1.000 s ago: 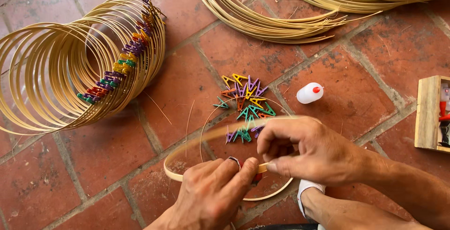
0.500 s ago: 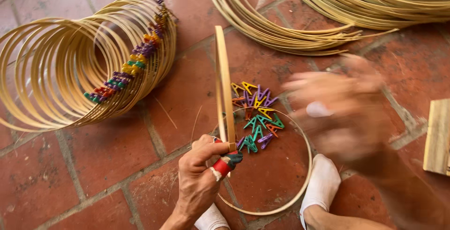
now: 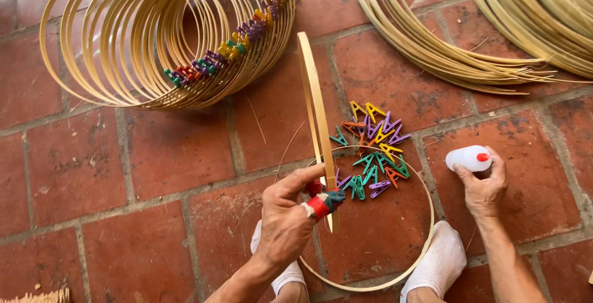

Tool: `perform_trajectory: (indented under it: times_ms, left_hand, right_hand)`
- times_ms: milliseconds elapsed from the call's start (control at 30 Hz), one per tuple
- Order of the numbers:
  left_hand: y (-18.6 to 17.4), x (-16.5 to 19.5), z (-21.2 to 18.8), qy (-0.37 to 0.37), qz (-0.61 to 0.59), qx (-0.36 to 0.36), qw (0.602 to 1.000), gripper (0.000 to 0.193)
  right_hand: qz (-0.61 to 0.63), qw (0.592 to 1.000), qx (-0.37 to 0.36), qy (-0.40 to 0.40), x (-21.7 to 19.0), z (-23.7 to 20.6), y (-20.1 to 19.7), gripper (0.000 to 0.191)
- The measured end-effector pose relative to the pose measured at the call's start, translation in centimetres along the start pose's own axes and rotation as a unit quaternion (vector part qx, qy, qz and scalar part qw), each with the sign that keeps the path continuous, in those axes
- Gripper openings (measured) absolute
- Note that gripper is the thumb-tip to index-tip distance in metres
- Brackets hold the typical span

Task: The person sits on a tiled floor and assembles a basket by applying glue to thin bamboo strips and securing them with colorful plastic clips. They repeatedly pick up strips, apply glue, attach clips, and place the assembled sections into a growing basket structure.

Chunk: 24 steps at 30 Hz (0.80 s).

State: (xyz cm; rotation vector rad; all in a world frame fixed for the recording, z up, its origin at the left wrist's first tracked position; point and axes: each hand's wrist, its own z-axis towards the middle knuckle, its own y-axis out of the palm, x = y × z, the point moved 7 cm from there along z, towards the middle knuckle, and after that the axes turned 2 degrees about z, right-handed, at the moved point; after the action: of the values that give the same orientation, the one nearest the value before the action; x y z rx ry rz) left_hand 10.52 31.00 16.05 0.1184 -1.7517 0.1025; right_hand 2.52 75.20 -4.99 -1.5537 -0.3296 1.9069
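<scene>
Red brick floor fills the head view. On it the left hand, one finger wrapped in red tape, is clamped on a bamboo hoop held on edge. The right hand closes around a white bottle beside a pile of coloured clips. Clipped hoops lie stacked toward the far left corner.

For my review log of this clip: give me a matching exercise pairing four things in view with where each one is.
Things:
1. bamboo hoop
2. white bottle
3. coloured clips
4. stack of clipped hoops

Places:
A. loose on the brick floor, in a pile
B. under the right hand
C. top left, leaning together
D. held on edge by the left hand

Pairs: 1-D, 2-B, 3-A, 4-C
</scene>
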Motion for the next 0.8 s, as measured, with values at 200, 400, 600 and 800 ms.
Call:
perform_trajectory:
  times_ms: [200,400,600,800]
  left_hand:
    - [0.2,-0.2,-0.3,0.015,-0.006,-0.012,1.0,0.047]
    - [1.1,1.0,-1.0,-0.003,-0.016,-0.037,0.999,0.046]
    - [1.4,2.8,-1.1,0.062,0.046,-0.058,0.995,0.043]
    - [1.4,3.2,-1.3,0.076,0.055,-0.061,0.994,0.042]
  right_hand:
    - [-0.036,0.989,-0.125,-0.071,-13.1,1.2,-1.6,0.082]
    - [-0.04,0.913,-0.194,-0.357,-31.1,1.7,-4.3,0.077]
    - [-0.125,0.86,-0.226,-0.44,-38.8,1.0,-4.0,0.071]
    - [-0.15,0.84,-0.244,-0.46,-40.3,0.8,-3.3,0.062]
